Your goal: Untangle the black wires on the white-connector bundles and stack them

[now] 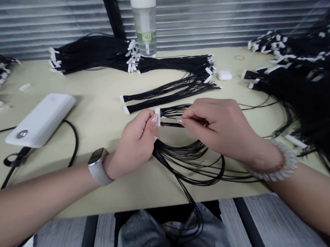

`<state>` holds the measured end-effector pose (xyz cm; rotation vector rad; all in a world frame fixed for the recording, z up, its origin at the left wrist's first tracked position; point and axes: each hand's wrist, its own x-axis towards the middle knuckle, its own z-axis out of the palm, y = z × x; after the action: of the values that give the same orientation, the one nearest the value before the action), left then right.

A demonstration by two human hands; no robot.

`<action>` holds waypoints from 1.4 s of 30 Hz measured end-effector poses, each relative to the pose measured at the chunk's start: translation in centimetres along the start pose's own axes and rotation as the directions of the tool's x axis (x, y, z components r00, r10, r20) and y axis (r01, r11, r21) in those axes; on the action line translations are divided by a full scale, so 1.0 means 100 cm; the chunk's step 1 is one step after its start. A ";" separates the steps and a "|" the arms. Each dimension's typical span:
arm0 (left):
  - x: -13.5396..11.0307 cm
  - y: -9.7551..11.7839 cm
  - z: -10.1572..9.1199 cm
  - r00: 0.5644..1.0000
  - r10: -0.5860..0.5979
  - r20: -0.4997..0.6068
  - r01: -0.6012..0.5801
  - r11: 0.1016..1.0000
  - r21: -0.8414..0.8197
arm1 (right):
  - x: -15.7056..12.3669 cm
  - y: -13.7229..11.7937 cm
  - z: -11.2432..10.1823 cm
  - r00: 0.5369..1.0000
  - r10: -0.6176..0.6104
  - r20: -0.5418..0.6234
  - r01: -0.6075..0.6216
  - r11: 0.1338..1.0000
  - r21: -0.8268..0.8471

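Note:
My left hand [140, 136] pinches a white connector housing [158, 117] between thumb and fingers, above the middle of the table. Several thin black wires [174, 109] run out of the housing's right side, with a gap among them. Just right of the housing, my right hand [218, 119] has thumb and forefinger closed on a thin black wire, whose tip lies close to the housing; whether it touches I cannot tell. More black wires [189, 152] loop below both hands, and some hang over the table's front edge onto the lap.
Behind the hands lie two wired bundles [157, 100] and a larger bundle [92, 53]. A bottle [145, 27] stands at the back. A white power bank [42, 119] with a cable is on the left. Black wire heaps [307, 94] cover the right side. An earbud case [224, 75] sits behind.

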<state>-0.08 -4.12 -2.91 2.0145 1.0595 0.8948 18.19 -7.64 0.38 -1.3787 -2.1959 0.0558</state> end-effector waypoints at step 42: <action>0.005 -0.002 0.001 0.959 -0.057 -0.278 0.032 0.995 -0.095 | -0.008 0.014 -0.004 0.809 -0.053 0.585 -0.034 0.990 0.137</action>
<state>0.13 -3.57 -2.98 1.8183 1.1890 1.2083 19.81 -7.81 -0.02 -1.3954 -2.6265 0.7152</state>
